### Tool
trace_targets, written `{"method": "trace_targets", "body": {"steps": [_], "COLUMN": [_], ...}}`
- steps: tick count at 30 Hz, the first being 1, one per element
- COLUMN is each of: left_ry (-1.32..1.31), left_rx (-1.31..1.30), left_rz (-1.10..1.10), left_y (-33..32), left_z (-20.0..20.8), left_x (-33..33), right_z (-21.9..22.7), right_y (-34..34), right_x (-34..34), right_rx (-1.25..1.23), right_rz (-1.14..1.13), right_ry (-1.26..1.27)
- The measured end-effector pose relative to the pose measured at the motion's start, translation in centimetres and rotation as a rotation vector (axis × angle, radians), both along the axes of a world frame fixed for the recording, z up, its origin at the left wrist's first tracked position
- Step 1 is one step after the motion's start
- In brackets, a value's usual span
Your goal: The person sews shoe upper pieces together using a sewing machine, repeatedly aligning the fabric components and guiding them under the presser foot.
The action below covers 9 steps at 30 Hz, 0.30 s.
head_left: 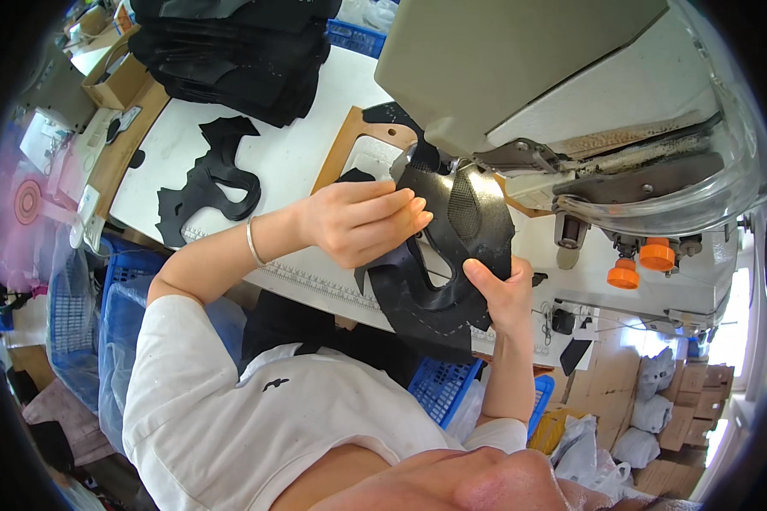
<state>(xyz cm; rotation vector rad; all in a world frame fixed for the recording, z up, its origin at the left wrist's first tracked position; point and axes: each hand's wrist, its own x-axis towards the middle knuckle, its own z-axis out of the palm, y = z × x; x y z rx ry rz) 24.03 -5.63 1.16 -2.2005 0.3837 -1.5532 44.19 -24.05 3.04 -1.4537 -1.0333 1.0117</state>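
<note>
A black shoe upper [452, 294] with mesh panels and a cut-out opening lies under the head of a sewing machine [520, 68]. My right hand [507, 294] grips its right edge, thumb on top. My left hand [362, 223] is raised over the upper's left side. Its fingers are pinched together, and whatever they hold, if anything, is hidden. The far end of the upper reaches beneath the machine head, where the needle area is partly covered. A wooden-edged frame [337, 153] is set around the stitching spot.
On the white table [298, 170] lie another black upper piece [222, 183] and a tall stack of black pieces [239, 55]. Orange knobs [656, 254] stick out from the machine at right. Blue baskets [443, 387] stand below the table edge. A pink fan [30, 200] is at far left.
</note>
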Motion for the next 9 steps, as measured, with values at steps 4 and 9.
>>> {"method": "trace_targets", "body": {"steps": [4, 9], "left_ry": [0.003, 0.046], "left_rx": [0.011, 0.032], "left_rz": [-0.012, 0.024], "left_y": [0.6, 1.0], "left_z": [0.0, 0.7], "left_x": [0.1, -0.1], "right_z": [0.2, 1.1], "right_y": [0.4, 0.9], "right_x": [-0.3, -0.5], "right_rx": [0.042, 0.006], "right_rz": [-0.008, -0.002], "right_ry": [0.024, 0.05]}}
